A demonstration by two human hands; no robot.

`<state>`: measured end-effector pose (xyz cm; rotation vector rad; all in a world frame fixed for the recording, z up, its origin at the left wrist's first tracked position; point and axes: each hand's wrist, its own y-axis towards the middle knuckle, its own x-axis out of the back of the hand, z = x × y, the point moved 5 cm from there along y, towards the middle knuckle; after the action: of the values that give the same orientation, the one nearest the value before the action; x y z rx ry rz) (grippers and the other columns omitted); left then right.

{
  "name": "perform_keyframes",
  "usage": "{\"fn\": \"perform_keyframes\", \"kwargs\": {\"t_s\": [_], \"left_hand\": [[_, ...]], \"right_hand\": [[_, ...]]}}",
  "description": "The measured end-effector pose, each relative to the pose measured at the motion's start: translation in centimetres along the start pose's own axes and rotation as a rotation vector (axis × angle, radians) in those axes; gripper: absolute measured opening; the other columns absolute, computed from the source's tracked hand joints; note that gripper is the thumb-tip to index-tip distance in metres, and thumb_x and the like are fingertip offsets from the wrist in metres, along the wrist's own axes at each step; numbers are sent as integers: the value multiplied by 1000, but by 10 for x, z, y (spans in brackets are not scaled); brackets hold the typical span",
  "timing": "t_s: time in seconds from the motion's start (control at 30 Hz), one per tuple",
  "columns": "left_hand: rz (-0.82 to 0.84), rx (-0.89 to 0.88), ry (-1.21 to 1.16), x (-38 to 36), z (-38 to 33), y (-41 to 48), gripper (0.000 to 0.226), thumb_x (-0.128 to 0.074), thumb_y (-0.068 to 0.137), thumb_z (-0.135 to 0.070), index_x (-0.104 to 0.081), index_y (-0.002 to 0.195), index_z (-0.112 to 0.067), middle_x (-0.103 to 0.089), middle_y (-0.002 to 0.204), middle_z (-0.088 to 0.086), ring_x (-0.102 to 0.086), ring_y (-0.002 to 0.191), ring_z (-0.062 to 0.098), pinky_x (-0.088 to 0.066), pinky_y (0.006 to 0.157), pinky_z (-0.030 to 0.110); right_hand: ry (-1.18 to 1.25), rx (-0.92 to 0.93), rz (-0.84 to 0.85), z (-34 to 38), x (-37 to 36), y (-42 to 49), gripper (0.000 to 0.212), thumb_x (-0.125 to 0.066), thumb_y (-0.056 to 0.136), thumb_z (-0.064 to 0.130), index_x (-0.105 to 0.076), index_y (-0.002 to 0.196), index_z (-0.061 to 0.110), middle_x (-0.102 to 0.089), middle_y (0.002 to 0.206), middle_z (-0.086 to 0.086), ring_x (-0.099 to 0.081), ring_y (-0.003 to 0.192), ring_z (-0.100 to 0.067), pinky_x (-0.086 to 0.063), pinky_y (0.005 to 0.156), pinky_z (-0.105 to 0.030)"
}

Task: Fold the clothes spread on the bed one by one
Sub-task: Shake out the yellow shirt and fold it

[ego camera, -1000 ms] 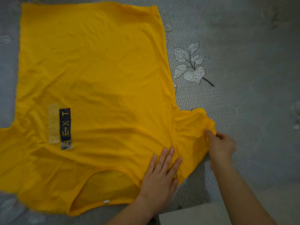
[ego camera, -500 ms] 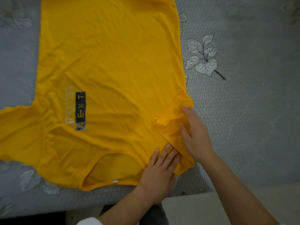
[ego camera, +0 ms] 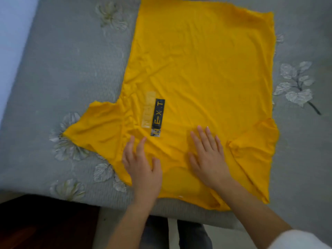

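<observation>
**One yellow shirt, collar toward you, both palms flat on it**

At the near edge of the grey leaf-patterned bed cover (ego camera: 62,69) lies the neck opening (ego camera: 179,182) of the single yellow cotton T-shirt (ego camera: 206,69). Its long axis runs straight away from you, with the hem toward the far edge.

Your left hand (ego camera: 143,168) rests on the fabric left of the neck, fingers straight and slightly spread, gripping nothing. Your right hand (ego camera: 208,157) lies flat to the right of it, fingers spread, pressing the cloth.

Just past your fingertips sits one black printed strip (ego camera: 158,117).

There are two sleeves. The left sleeve (ego camera: 97,126) is spread out toward the bed's left edge. The right sleeve (ego camera: 255,144) is folded in over the body.
</observation>
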<state>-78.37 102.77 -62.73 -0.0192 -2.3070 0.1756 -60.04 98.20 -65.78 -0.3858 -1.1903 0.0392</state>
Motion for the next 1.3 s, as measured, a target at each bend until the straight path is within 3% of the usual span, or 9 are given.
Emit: {"fn": "perform_keyframes", "kwargs": {"t_s": [0.2,0.5,0.6,0.67,0.77,0.83,1.0,1.1,1.3], "left_hand": [[-288,860,-556,64,106,52,15,-57,82,-12,-56,93,-2,-56,90,9,-53,77,22,-44,69,36],[-82,1022,-846,56,118,100,12,-69,84,-26,-60,87,-18,-66,92,3,-63,80,17,-51,65,31],[-196,812,-690,67,107,114,12,-70,76,-27,-59,81,-24,-66,90,-4,-64,83,15,-53,70,35],[-187,370,-416,77,80,120,13,-65,72,-32,-56,78,-25,-63,83,-14,-60,75,-4,-47,64,29],[288,-328,9,44,43,112,21,-68,70,-25,-52,85,-25,-55,131,-6,-48,119,1,-39,94,26],[577,-583,368,16,48,95,25,-65,75,-33,-45,86,-22,-19,157,-3,-8,147,14,-17,116,44],[634,-693,653,7,71,75,78,-30,85,-64,-19,151,-24,5,161,1,11,147,19,2,118,51],[659,-770,694,10,72,70,83,-30,85,-68,0,152,-30,11,160,3,12,147,21,8,117,49],[808,-1090,631,19,67,27,91,-55,75,-58,-24,151,-18,-8,160,15,-6,147,34,-8,116,49]], "right_hand": [[-131,34,113,50,-47,25,65,-10,93,64,18,147,43,21,158,5,27,144,-21,12,117,-47],[-224,36,89,44,-55,24,65,-15,95,62,-6,153,34,-2,162,-1,4,148,-25,0,116,-48],[-226,36,97,44,-55,23,65,-15,95,62,-6,153,34,-2,162,-1,4,148,-25,1,117,-48],[-232,37,104,44,-56,23,65,-12,95,62,-2,153,35,2,162,0,7,148,-24,4,117,-47],[-217,41,128,44,-55,23,65,-6,93,65,9,151,39,13,160,4,17,147,-22,11,117,-45],[-219,36,142,44,-54,23,64,-3,92,66,16,148,41,22,158,6,24,145,-20,15,116,-44],[-148,58,185,48,-46,24,65,-12,93,64,25,142,45,29,155,8,33,140,-17,20,114,-41],[-47,137,63,43,-18,15,64,-26,97,55,2,151,36,5,161,4,13,148,-18,7,118,-39],[-154,320,28,-27,13,-65,69,-40,91,48,-25,149,14,-27,156,-12,-19,145,-27,-21,113,-49]]}}
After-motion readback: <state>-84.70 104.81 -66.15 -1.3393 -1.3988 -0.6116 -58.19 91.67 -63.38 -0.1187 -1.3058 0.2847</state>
